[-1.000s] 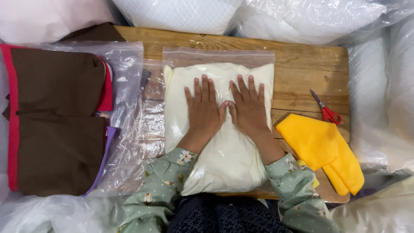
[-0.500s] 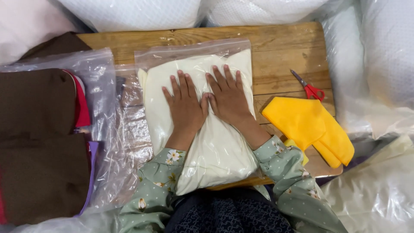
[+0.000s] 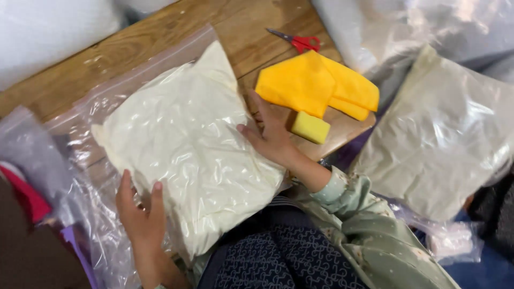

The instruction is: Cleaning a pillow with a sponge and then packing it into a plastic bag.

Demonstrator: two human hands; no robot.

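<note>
Wooden tabletop point(image 3: 134, 51) fills the upper part of my view, and on it lies a clear zip bag point(image 3: 187, 144) packed with cream-coloured cloth, set at a slant so that its near end hangs over the table's front edge toward the lap. From where I sit I see my left hand point(image 3: 140, 219) at the bag's lower left edge, the thumb on top of the plastic and the other fingers apart beside it; whether any of them curl beneath the bag I cannot tell. My right hand point(image 3: 273, 136) sits at the bag's right edge, fingers spread, the thumb tip touching the plastic and the palm resting on bare wood just beside it, so the bag lies between the two hands and is gripped by neither as far as I can see. Just right of that hand is a small yellow sponge block point(image 3: 310, 127), and behind it, touching or nearly so, a folded yellow cloth point(image 3: 316, 85). Red-handled scissors point(image 3: 300, 41) lie on the wood just beyond the cloth. Off the table to the right rests another filled clear bag point(image 3: 439, 134) of pale cloth, and at far left crumpled empty plastic point(image 3: 37, 155) overlaps a strip of red fabric point(image 3: 27, 195)
</note>
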